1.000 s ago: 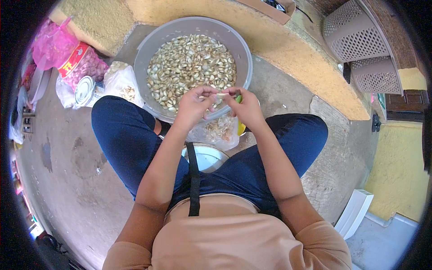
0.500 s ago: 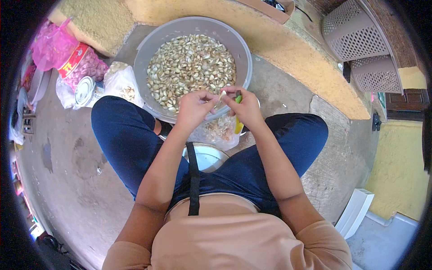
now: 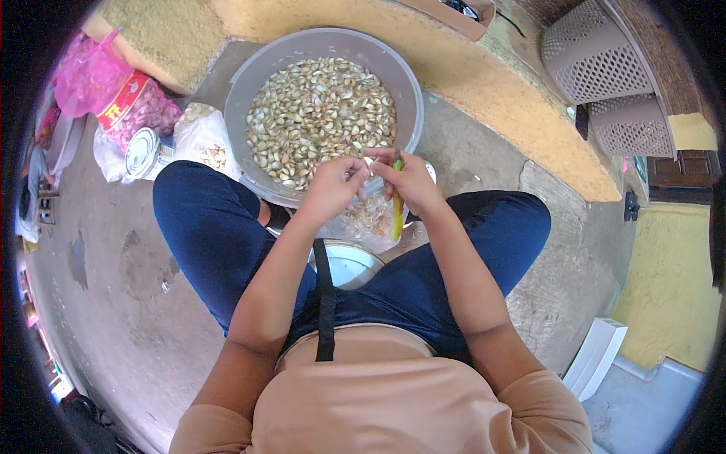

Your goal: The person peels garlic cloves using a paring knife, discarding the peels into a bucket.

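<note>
A wide grey tub [image 3: 240, 83] is filled with garlic cloves [image 3: 321, 113], many with skin on. Over its near rim, my left hand [image 3: 330, 189] is closed, its fingertips pinching at a pale garlic clove [image 3: 368, 162]. Facing it, my right hand [image 3: 412, 184] holds a small knife [image 3: 397, 216] with a yellow-green handle pointing down toward me; its thumb and finger also meet the clove. The blade is mostly hidden by the fingers. Below both hands lies a clear plastic bag [image 3: 370, 219] with papery peelings. A white bucket [image 3: 344, 265] stands between my legs.
At the left are a pink mesh sack [image 3: 151, 113], a tin can [image 3: 142, 155] and a white bag [image 3: 198, 140] with cloves. A low yellow wall [image 3: 469, 106] curves behind the tub. Plastic crates [image 3: 597, 57] stand at upper right, a white box-shaped object [image 3: 597, 356] at lower right.
My hands have come slightly lower and the clove has shifted a little left and down. The knife handle has turned more upright in my right hand.
</note>
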`<state>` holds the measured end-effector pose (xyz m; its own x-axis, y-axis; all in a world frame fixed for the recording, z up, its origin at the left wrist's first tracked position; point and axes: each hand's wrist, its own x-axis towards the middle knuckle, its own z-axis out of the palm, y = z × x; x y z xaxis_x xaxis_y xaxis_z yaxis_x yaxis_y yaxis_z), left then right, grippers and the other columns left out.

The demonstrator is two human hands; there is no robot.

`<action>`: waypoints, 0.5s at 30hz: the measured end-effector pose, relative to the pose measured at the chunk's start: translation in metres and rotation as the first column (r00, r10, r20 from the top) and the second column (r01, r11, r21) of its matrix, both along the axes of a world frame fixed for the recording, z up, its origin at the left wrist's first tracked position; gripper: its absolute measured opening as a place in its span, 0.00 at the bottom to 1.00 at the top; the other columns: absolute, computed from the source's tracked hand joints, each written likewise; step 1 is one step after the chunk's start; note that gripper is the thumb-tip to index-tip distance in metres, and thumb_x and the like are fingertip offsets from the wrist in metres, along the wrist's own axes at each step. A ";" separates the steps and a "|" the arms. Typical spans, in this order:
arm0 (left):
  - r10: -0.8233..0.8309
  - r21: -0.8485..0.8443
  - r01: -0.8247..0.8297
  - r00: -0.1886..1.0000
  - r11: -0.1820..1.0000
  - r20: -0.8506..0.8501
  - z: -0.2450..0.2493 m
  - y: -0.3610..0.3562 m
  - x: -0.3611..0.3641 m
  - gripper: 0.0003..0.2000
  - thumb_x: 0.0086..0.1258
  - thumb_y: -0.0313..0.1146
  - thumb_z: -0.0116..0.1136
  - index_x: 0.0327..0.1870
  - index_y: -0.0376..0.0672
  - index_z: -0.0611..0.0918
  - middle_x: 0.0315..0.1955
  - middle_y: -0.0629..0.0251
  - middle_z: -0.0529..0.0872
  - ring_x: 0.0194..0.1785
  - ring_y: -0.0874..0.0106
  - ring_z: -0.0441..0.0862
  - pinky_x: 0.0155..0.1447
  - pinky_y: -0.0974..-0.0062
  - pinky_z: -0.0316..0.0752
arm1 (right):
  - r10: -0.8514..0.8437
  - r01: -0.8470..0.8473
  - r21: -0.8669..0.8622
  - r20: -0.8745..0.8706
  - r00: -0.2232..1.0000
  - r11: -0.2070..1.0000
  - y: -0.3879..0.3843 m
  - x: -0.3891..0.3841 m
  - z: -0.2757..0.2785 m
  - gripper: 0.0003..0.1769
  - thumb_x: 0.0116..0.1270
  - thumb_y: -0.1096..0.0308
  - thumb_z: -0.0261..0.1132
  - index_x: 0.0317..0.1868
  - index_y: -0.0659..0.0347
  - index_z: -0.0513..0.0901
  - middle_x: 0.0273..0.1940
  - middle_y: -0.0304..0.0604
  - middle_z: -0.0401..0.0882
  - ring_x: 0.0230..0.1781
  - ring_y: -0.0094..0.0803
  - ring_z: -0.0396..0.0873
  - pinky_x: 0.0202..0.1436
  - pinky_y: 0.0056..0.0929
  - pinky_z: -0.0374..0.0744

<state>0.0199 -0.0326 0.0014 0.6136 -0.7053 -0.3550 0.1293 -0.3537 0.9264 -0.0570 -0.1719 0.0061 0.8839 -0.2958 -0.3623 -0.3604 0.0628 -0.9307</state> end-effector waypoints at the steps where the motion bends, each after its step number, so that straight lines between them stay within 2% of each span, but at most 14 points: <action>1: 0.006 0.006 -0.006 1.000 1.000 0.006 0.001 -0.001 -0.001 0.06 0.63 0.30 0.50 0.35 0.37 0.75 0.25 0.67 0.78 0.23 0.79 0.78 0.18 0.82 0.71 | -0.015 0.015 -0.030 0.005 1.000 0.999 0.002 0.000 -0.002 0.15 0.56 0.65 0.62 0.43 0.63 0.78 0.17 0.36 0.72 0.12 0.20 0.68 0.15 0.19 0.68; 8: 0.027 0.010 -0.027 0.999 1.000 0.039 -0.001 -0.001 -0.001 0.05 0.63 0.28 0.48 0.34 0.38 0.75 0.24 0.67 0.77 0.24 0.79 0.78 0.19 0.81 0.71 | -0.001 -0.004 -0.055 -0.088 0.996 0.998 0.002 0.001 -0.001 0.16 0.53 0.66 0.63 0.41 0.66 0.77 0.15 0.37 0.72 0.10 0.22 0.69 0.14 0.21 0.67; 11: -0.028 0.004 0.028 0.987 1.000 0.157 -0.012 -0.001 -0.001 0.04 0.63 0.28 0.48 0.35 0.38 0.75 0.23 0.68 0.77 0.24 0.79 0.78 0.19 0.81 0.71 | 0.041 -0.047 -0.075 -0.083 0.996 0.996 0.000 0.000 0.000 0.15 0.51 0.69 0.62 0.38 0.67 0.77 0.15 0.38 0.73 0.10 0.23 0.69 0.13 0.22 0.68; 14: -0.098 -0.001 0.101 0.971 0.995 0.218 -0.011 -0.001 -0.001 0.05 0.63 0.29 0.49 0.35 0.39 0.75 0.23 0.68 0.77 0.23 0.79 0.78 0.19 0.81 0.71 | 0.015 -0.022 -0.050 -0.122 0.992 0.998 -0.001 -0.001 -0.011 0.14 0.50 0.70 0.62 0.37 0.68 0.76 0.18 0.40 0.74 0.11 0.23 0.69 0.13 0.23 0.69; 15: -0.085 -0.002 0.087 0.978 0.996 0.192 -0.009 -0.001 -0.001 0.05 0.63 0.29 0.50 0.35 0.39 0.75 0.23 0.68 0.77 0.23 0.79 0.78 0.18 0.80 0.70 | -0.011 0.009 -0.015 -0.134 0.991 1.000 -0.001 -0.001 -0.010 0.14 0.50 0.70 0.62 0.36 0.69 0.76 0.19 0.41 0.75 0.11 0.23 0.68 0.13 0.23 0.69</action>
